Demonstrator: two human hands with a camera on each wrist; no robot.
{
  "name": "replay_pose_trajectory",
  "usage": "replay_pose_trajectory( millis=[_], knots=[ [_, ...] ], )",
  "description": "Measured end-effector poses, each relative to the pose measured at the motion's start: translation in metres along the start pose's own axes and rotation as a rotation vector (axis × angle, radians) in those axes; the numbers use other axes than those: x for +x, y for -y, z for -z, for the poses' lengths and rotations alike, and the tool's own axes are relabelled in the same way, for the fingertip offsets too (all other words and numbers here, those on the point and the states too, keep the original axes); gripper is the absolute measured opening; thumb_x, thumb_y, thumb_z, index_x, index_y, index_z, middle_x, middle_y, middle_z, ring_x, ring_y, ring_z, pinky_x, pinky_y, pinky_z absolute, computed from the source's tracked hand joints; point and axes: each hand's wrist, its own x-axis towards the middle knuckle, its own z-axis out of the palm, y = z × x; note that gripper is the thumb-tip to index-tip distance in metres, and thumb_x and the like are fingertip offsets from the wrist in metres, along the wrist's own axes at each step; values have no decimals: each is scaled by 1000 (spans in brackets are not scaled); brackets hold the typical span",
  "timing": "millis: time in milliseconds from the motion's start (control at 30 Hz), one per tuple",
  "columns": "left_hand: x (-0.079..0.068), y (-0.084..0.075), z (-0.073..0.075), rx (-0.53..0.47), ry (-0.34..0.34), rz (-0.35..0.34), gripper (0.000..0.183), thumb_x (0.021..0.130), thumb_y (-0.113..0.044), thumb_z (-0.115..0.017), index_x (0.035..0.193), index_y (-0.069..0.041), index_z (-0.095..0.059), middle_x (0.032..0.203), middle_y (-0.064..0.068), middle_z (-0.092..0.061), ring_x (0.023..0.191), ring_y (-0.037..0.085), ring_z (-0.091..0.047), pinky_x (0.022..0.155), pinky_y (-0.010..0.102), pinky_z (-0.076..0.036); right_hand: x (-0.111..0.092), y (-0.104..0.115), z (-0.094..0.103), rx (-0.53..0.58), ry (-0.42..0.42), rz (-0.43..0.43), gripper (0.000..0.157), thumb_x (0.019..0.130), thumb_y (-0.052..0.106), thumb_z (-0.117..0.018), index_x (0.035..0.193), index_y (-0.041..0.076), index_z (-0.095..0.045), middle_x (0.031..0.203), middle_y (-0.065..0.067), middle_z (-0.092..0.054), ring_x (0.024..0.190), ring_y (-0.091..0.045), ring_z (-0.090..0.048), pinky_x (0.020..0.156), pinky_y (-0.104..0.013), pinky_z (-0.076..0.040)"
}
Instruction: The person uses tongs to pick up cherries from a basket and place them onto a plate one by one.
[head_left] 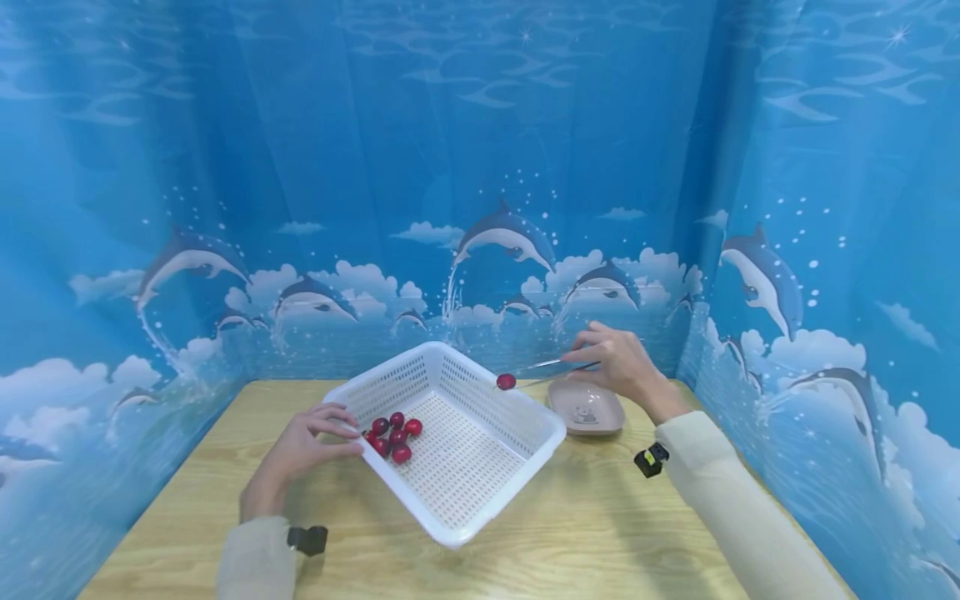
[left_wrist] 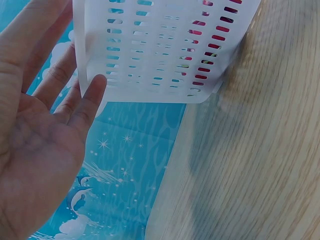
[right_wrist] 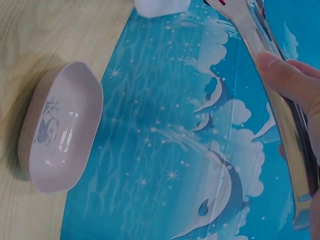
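My left hand (head_left: 318,437) holds the left rim of a white perforated plastic basket (head_left: 510,492), with digits on either side of the rim in the left wrist view. Several dark red cherries (head_left: 397,437) lie together at the basket's left side. My right hand (head_left: 611,360) grips metal tongs (right_wrist: 280,112) by the handle. Between the tongs' tips is one cherry (head_left: 506,382), above the basket's right rim. Below the right hand, a small pale pink dish (head_left: 587,429) with a panda picture inside stands on the table.
The wooden table (head_left: 570,533) carries the basket and dish. A blue curtain (head_left: 375,167) printed with dolphins surrounds the table at the back and both sides. Black wrist cameras (head_left: 651,459) sit at both sleeves.
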Motion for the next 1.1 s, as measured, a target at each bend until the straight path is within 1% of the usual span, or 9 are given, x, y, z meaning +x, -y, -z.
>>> replay_pose_trajectory(
  millis=[200,300,433,600,767,1000,1100],
  knots=[
    [0,0,0,-4,-2,0,28,77,-22,-91,98,-6,-81,126,16,-72,135,41,-51,115,69,-38,-7,-6,3,-22,19,-23,27,67,15,-96,91,17,-83,88,1,-76,74,-12,-57,51,-18,-45],
    [0,0,0,-1,1,-24,27,77,-19,-91,98,-5,-81,125,17,-72,134,42,-51,113,70,-39,-9,-9,5,-35,28,-35,27,68,18,-96,92,18,-83,89,1,-76,74,-12,-57,51,-17,-45],
    [-1,0,0,-7,-5,-32,25,77,-18,-91,97,-5,-81,124,16,-73,133,41,-52,113,70,-40,-12,-13,7,-47,30,-42,27,68,18,-96,92,17,-83,88,0,-76,74,-11,-57,52,-18,-46],
    [-2,-1,0,-8,-11,-29,25,77,-18,-91,96,-6,-81,124,16,-73,133,40,-52,113,69,-41,-17,-19,9,-59,20,-48,28,67,18,-97,91,16,-83,87,0,-75,73,-12,-57,52,-19,-46],
    [-1,0,0,-2,-15,-33,25,77,-17,-91,97,-6,-81,124,16,-73,133,40,-52,113,68,-40,-23,-26,9,-76,13,-49,29,65,19,-97,91,17,-84,87,1,-74,72,-12,-56,50,-18,-44],
    [-2,-1,0,-2,-12,-32,26,76,-18,-91,97,-6,-81,124,16,-72,131,39,-53,112,68,-41,-35,-37,9,-111,28,-66,31,64,18,-97,92,17,-84,86,0,-75,70,-12,-54,49,-18,-42],
    [-2,-1,0,6,-10,-27,27,76,-19,-91,97,-6,-81,124,15,-73,130,39,-53,112,68,-41,-40,-41,8,-123,37,-77,31,64,19,-97,92,16,-84,85,0,-74,69,-12,-53,47,-18,-39]
  ],
)
